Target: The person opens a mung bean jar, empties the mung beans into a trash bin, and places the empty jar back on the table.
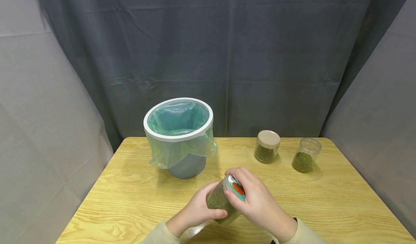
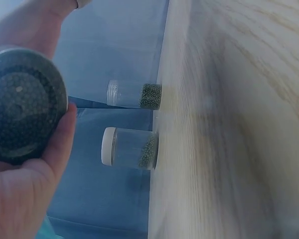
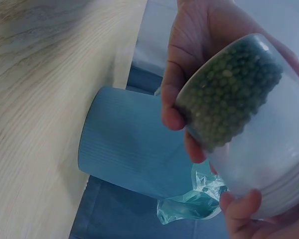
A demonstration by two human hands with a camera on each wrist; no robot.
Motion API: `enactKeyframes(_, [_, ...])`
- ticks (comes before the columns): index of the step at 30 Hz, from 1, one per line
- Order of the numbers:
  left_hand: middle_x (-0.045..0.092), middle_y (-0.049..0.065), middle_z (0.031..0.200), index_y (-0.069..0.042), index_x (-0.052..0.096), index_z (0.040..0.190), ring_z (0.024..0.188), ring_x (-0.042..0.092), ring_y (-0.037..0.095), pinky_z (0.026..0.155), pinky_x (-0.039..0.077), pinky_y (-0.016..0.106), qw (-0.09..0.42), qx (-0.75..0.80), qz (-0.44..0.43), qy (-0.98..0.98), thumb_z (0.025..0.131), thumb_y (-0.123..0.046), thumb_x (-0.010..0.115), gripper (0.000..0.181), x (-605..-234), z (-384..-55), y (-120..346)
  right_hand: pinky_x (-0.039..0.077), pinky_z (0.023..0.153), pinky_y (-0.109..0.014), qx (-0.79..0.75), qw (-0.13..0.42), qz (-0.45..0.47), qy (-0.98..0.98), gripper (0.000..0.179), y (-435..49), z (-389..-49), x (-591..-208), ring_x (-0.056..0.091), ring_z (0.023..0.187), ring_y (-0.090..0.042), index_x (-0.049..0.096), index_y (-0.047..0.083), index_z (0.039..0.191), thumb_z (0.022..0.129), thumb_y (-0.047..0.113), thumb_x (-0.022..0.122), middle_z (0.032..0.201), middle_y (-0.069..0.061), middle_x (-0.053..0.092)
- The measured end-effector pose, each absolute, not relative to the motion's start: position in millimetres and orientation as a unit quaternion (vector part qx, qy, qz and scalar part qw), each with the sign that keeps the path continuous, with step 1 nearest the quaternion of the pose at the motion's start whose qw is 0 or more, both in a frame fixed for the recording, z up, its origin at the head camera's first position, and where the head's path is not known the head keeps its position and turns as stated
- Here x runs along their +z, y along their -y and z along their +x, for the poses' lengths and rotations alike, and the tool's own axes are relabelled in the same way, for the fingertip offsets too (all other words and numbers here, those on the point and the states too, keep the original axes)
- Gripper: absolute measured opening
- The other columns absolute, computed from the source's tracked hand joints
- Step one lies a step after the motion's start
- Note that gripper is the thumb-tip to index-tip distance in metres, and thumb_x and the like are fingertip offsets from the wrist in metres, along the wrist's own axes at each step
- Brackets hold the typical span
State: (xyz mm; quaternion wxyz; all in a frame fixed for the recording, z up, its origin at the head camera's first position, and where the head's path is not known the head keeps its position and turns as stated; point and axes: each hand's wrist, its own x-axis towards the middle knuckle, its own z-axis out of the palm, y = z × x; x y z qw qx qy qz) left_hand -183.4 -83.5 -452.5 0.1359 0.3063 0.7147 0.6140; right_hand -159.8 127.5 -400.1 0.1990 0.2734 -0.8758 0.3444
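Observation:
A clear jar (image 1: 217, 200) part-filled with small green beans is tilted between both hands, above the table's near side. My left hand (image 1: 199, 208) grips its lower body, thumb across the side. At the upper end, my right hand (image 1: 260, 198) holds the printed lid (image 1: 238, 188), white and teal with an orange-red patch, its thumb and fingers around the edge. The left wrist view looks at the jar's round base (image 2: 22, 104). In the right wrist view the green beans (image 3: 229, 89) lie toward the base, and right-hand fingertips (image 3: 244, 209) touch near the ridged rim.
A grey bin (image 1: 188, 166) with a white rim and green liner (image 1: 178, 115) stands back left on the wooden table (image 1: 130, 193). At the back right are a beige-lidded jar (image 1: 267, 152) and a lidless jar (image 1: 303, 161), both holding green beans. Something clear and shiny (image 1: 195, 231) lies below my left wrist.

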Motion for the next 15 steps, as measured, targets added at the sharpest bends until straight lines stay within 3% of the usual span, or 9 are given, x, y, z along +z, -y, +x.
enactKeyframes(10, [0.065, 0.015, 0.129, -0.001, 0.045, 0.149, 0.106, 0.066, 0.007, 0.091, 0.057, 0.028, 0.184, 0.628, 0.338, -0.676, 0.090, -0.036, 0.076, 0.076, -453.9, -190.7, 86.9, 0.052, 0.070, -0.024, 0.334, 0.187, 0.304, 0.872, 0.036, -132.8, -162.4, -398.1, 0.056, 0.088, -0.002, 0.060, 0.023, 0.127, 0.094, 0.029, 0.071, 0.113, 0.012, 0.060])
enactKeyframes(15, [0.062, 0.015, 0.133, -0.006, 0.043, 0.150, 0.109, 0.065, 0.009, 0.093, 0.056, 0.029, 0.169, 0.619, 0.323, -0.696, 0.089, -0.034, 0.079, 0.077, -450.4, -191.5, 86.8, 0.054, 0.078, -0.029, 0.304, 0.144, 0.311, 0.889, 0.054, -140.6, -162.1, -390.0, 0.058, 0.098, -0.002, 0.050, 0.028, 0.147, 0.097, 0.036, 0.071, 0.127, 0.013, 0.057])
